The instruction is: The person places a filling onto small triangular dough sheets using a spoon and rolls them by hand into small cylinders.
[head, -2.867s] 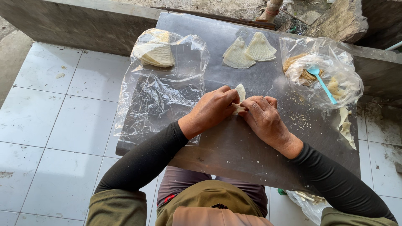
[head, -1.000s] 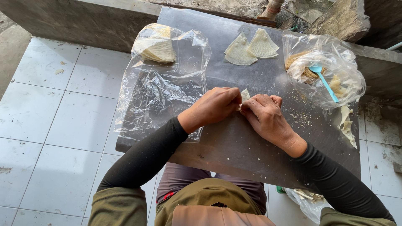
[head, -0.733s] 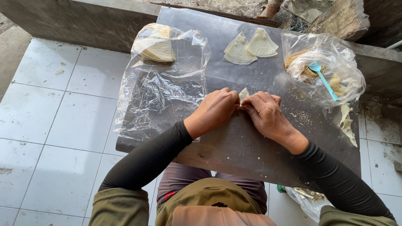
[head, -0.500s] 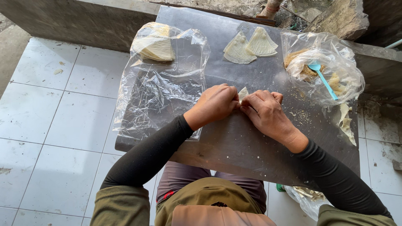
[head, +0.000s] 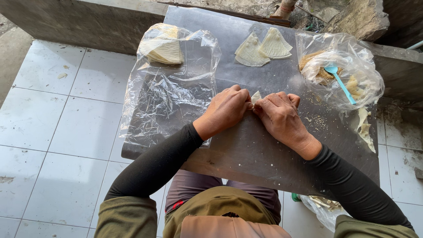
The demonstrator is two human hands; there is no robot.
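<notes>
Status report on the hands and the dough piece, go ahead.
Left hand and right hand both pinched on small dough piece. Held over grey board. Nothing in the way.

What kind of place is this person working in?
Probably a makeshift home food-prep spot, maybe outdoors. A metal sheet serves as a worktop over a white tiled floor, with folded dough triangles and a bag of filling on it. Both hands pinch a dough piece.

Single head view, steep downward, close over grey board (head: 246,150), forward-facing.
</notes>
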